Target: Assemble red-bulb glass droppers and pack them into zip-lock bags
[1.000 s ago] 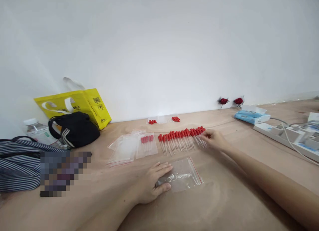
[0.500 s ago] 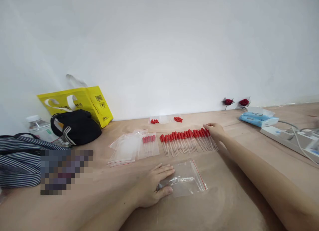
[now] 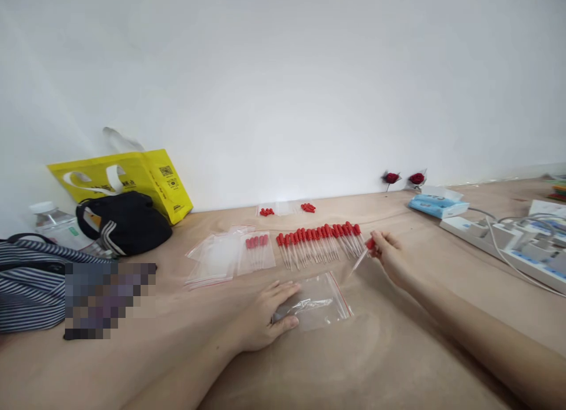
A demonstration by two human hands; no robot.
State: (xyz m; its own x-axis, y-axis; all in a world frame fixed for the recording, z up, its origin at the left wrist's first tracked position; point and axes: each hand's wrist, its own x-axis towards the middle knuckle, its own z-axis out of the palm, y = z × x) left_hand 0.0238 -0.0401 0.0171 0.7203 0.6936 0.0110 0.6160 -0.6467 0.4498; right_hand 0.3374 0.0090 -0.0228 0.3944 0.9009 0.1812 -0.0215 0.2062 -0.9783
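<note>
The right hand (image 3: 384,252) pinches a slender, clear, red-bulbed dropper (image 3: 370,243), its tip slanting down near a transparent, red-edged plastic bag (image 3: 316,308), on which the spread left hand (image 3: 267,317) rests; beyond lies a row of matching droppers (image 3: 315,235).

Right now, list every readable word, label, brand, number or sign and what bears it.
No word reads clearly.
Yellow tote bag: two QR-style codes; lettering too blurred.
Blue tissue pack: print too blurred.
Plastic bottle: label too small.
Black bag: white stripes, no readable word.
</note>
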